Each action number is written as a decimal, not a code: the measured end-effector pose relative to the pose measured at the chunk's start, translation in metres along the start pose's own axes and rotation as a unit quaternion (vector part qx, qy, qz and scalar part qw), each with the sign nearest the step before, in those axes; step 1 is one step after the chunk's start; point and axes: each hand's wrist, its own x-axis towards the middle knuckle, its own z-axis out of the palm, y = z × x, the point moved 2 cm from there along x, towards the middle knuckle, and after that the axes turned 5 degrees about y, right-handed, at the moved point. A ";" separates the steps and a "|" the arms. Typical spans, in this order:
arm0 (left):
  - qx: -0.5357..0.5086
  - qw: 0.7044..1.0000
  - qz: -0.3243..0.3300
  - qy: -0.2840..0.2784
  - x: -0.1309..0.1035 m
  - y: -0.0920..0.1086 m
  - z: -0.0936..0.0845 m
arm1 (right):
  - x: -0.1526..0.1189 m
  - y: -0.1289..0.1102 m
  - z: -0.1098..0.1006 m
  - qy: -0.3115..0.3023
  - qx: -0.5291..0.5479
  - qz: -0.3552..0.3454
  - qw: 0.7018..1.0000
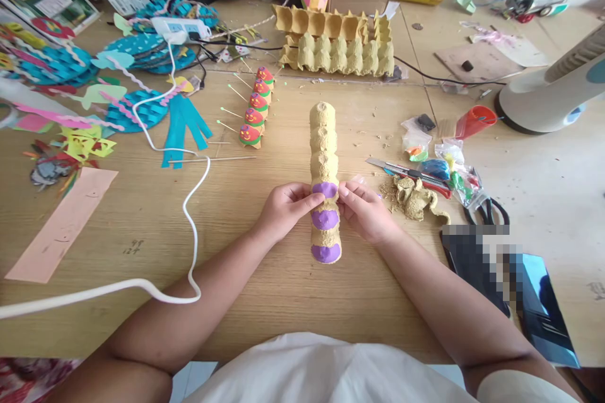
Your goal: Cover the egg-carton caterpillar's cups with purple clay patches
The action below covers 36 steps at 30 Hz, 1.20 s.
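Running twelve to six o'clock, the egg-carton strip (324,167) (purple patches (325,220) on its near half) is between the left hand (287,208) at nine and the right hand (367,213) at three; both pinch its edges, left thumb (309,203) overlapping its front.

Soft, bright light falls on a wooden table (265,308), palest at right, where glare bleaches the grain. A shiny blue panel (543,302) at lower right throws back a pale reflection, and coarse square pixels mask part of a dark object (463,264) beside it. Shadows around the left hand (286,211) and right hand (366,209) are faint; the forearms (227,283) darken toward the bottom. The egg-carton strip (324,167) looks fairly crisp, while a white appliance (534,104) leans outward, stretched by wide-angle distortion.
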 end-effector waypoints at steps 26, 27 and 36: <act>-0.166 0.981 -0.088 -0.044 0.006 -0.001 0.004 | -0.001 -0.004 0.003 -0.034 0.052 0.016 0.998; -0.170 0.980 -0.092 -0.040 0.005 0.000 0.005 | -0.001 -0.004 0.004 -0.037 0.053 0.013 0.998; -0.150 0.984 -0.081 -0.044 0.005 -0.002 0.005 | 0.000 0.000 0.002 -0.012 0.063 0.008 0.998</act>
